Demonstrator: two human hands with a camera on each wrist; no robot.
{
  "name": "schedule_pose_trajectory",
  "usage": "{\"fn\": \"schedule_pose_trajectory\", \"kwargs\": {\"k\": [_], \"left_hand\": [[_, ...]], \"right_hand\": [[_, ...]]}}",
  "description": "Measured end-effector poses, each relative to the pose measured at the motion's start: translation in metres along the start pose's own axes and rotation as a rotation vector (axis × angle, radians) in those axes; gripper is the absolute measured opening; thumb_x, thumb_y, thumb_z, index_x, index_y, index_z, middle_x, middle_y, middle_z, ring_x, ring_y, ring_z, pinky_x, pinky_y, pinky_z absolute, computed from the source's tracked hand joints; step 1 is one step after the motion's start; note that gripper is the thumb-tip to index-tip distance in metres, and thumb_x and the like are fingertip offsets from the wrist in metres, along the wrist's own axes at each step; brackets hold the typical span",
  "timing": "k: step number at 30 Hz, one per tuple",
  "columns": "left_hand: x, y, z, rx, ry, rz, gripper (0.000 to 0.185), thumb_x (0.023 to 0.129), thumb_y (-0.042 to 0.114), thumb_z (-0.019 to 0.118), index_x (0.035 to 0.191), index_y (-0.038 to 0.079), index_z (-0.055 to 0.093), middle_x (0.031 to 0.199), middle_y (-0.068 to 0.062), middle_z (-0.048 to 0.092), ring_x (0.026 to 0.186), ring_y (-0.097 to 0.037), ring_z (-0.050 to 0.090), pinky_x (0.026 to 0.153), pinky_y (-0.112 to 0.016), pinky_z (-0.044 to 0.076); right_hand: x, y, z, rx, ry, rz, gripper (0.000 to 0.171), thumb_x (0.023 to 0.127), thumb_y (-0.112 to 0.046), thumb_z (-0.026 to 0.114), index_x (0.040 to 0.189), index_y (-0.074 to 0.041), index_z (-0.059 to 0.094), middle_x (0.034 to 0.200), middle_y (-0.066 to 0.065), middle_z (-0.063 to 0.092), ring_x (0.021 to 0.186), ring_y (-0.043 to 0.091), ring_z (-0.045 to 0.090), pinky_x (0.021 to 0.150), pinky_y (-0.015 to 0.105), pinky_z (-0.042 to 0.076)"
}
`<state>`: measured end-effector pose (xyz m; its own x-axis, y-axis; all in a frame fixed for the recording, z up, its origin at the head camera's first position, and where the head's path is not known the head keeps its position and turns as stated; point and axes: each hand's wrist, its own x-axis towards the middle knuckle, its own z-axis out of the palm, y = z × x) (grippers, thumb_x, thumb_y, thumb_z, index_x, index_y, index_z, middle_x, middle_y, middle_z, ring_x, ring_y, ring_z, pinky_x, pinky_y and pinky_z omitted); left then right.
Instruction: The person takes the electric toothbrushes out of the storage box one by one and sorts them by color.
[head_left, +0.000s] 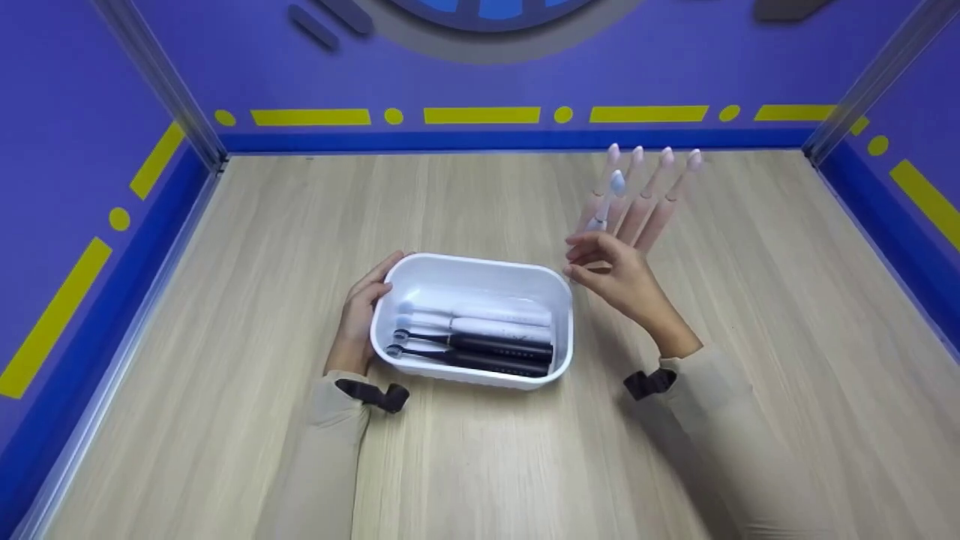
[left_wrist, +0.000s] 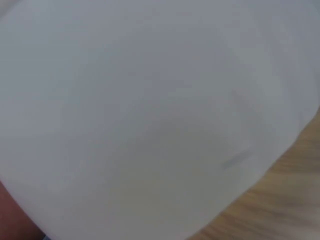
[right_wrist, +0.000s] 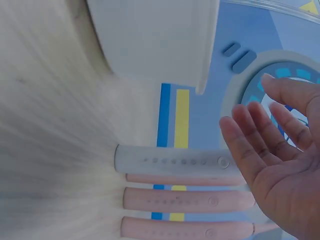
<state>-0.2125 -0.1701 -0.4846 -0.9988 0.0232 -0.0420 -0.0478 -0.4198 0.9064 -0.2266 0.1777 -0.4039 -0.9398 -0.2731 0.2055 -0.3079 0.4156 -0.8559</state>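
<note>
So my left hand [head_left: 360, 316] was gripping the left end of the white bin [head_left: 480, 281], with part of the fingers lost behind its back corner. The left wrist view was no help: just a blurry white bin side, a bit of wood and a sliver of skin.

My right hand [head_left: 622, 279] held nothing, fingers loosely bent and apart, right next to the bin's right back corner. From above it hid the lower part of an upright white toothbrush [right_wrist: 172, 161] with a pale blue head; the right wrist view showed that handle standing on its base. Four pink toothbrushes [head_left: 658, 223] stood beside and behind it, one mostly covered by the white handle in that wrist view.

In the bin lay two black toothbrushes [head_left: 502, 346] in front of two white toothbrushes [head_left: 495, 328], heads left; the rear white one nearly melted into the plastic.

Labels? Tiny marks and a round button on the handles, too small or soft to read.

The bin sat mid-tabletop [head_left: 225, 375], well apart from the left wall [head_left: 67, 225], with wood showing between it and the back wall [head_left: 480, 86]. The gap to the pink ones was narrower.
</note>
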Motion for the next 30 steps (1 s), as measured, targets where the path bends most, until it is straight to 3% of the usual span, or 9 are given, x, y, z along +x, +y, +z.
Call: {"fn": "schedule_pose_trajectory", "kwargs": {"k": [8,18,30], "left_hand": [[0.000,0.000,-0.001,0.005,-0.015,-0.001,0.056,0.090,-0.001,0.030,0.145,-0.002,0.038,0.153,-0.013,0.037,0.144,-0.018,0.030,0.120,-0.032,0.020],[0.000,0.001,0.000,0.026,0.000,-0.018,0.056,0.089,0.000,0.031,0.145,-0.001,0.038,0.154,-0.010,0.036,0.145,-0.017,0.027,0.120,-0.031,0.018],[0.001,0.001,0.000,0.010,0.000,-0.011,0.055,0.090,0.000,0.030,0.145,-0.003,0.037,0.155,-0.012,0.034,0.146,-0.019,0.026,0.121,-0.031,0.018]], "right_hand": [[0.006,-0.010,0.005,-0.037,-0.098,-0.021,0.037,0.084,-0.004,0.070,0.119,0.003,0.061,0.104,0.022,0.067,0.095,0.022,0.065,0.083,0.022,0.054],[0.012,-0.019,0.008,-0.159,-0.230,-0.061,0.036,0.085,-0.014,0.072,0.118,-0.002,0.064,0.100,0.016,0.070,0.095,0.024,0.067,0.090,0.044,0.054],[0.022,-0.031,0.015,-0.238,-0.390,-0.062,0.039,0.086,-0.017,0.070,0.120,0.001,0.063,0.099,0.012,0.071,0.097,0.025,0.066,0.090,0.043,0.052]]}}
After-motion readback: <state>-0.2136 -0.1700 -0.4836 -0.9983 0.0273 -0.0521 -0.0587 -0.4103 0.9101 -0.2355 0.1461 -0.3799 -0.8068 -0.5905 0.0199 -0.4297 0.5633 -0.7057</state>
